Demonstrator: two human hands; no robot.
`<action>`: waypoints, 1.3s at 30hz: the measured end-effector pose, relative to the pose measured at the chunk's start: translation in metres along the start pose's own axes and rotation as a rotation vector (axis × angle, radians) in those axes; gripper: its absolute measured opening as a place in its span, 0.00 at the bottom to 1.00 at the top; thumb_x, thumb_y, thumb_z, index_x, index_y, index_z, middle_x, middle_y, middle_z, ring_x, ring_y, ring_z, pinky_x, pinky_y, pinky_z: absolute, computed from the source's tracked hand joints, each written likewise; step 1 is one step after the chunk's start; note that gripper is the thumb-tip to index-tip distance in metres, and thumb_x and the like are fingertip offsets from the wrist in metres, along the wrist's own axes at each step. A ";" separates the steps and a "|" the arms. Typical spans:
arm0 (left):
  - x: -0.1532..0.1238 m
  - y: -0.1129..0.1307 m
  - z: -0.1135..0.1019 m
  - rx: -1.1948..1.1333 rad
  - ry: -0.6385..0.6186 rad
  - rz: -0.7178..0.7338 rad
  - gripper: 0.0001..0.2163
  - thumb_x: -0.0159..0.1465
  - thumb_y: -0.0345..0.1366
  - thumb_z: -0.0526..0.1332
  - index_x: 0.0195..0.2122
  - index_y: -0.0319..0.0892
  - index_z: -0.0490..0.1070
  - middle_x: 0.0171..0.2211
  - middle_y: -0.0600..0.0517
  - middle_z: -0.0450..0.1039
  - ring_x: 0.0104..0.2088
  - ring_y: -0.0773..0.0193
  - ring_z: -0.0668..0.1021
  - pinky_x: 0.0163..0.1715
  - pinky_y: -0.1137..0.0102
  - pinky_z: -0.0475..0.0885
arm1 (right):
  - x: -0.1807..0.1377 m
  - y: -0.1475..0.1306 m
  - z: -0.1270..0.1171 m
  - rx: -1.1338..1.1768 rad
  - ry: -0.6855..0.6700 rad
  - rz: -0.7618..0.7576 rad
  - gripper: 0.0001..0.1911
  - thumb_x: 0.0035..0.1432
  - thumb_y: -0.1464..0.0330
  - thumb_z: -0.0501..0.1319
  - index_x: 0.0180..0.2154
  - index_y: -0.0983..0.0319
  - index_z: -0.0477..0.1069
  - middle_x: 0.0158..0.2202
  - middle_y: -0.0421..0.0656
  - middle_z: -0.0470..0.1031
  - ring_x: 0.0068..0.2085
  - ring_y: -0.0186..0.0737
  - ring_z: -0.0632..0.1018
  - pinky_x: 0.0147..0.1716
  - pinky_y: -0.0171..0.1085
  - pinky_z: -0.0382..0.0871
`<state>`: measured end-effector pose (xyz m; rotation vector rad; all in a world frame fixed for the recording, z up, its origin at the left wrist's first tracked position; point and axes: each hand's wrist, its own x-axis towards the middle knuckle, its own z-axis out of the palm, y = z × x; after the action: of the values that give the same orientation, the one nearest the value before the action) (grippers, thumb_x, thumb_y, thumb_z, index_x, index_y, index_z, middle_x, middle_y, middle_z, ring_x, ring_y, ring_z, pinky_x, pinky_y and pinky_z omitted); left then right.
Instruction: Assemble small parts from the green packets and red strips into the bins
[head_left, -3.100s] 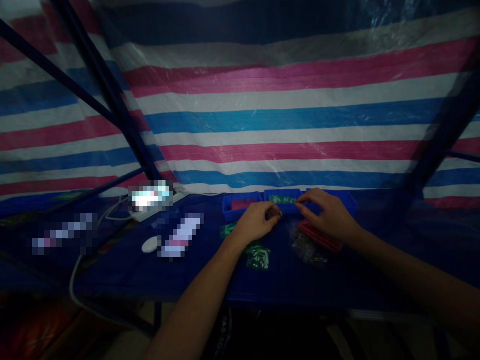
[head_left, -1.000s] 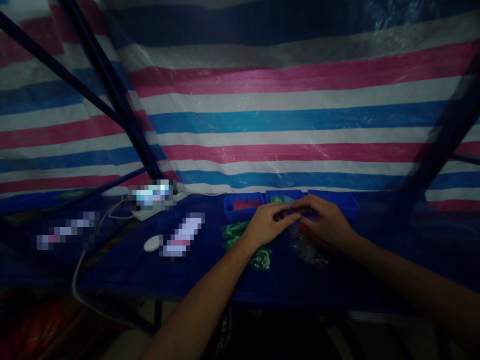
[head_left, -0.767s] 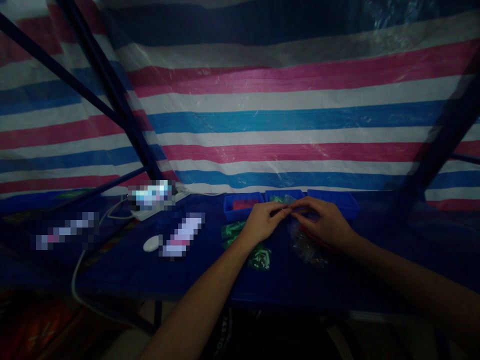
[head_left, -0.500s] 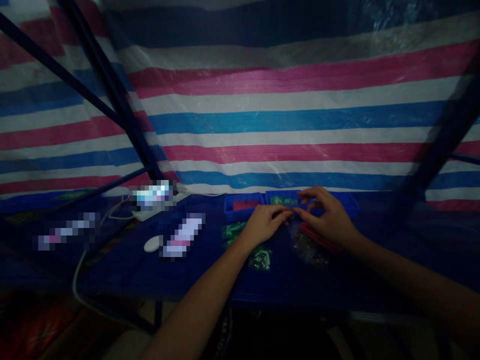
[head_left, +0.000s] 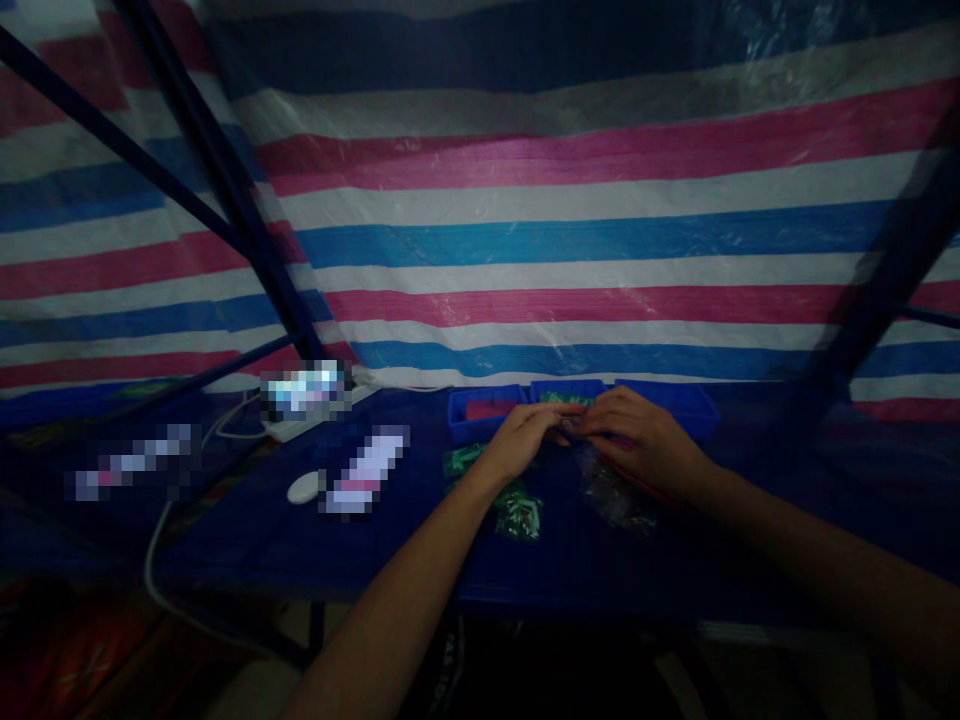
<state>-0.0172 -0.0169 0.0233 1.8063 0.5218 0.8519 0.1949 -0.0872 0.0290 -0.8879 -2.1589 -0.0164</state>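
My left hand and my right hand meet over the blue table, fingers closed and fingertips pinched together. Something small and shiny seems to be between them, too dark to make out. Below my right hand lies a clear plastic bag with small contents I cannot name. Red strip-like pieces beside it are partly covered by that hand. Near my left wrist are small clear packets with green contents, some hidden by the forearm.
Behind the hands stand a left blue bin holding a red item, a middle bin with green packets, and a right bin. At left are a white round object, blurred-out items and a white cable. Striped sheeting hangs behind.
My right hand has closed its spread fingers and come down and left to meet my left fingertips. My left hand has shifted slightly; the table items stay put.
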 end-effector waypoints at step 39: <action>-0.007 0.009 -0.001 0.475 0.153 0.203 0.16 0.75 0.44 0.54 0.58 0.43 0.70 0.48 0.45 0.80 0.47 0.58 0.80 0.48 0.63 0.74 | -0.008 0.026 -0.004 0.108 0.148 0.411 0.20 0.61 0.66 0.65 0.54 0.56 0.70 0.44 0.45 0.80 0.40 0.45 0.82 0.43 0.45 0.78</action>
<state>-0.0226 -0.0246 0.0297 2.2662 0.6905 1.0772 0.2166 -0.0736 0.0198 -1.2098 -1.7909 0.2294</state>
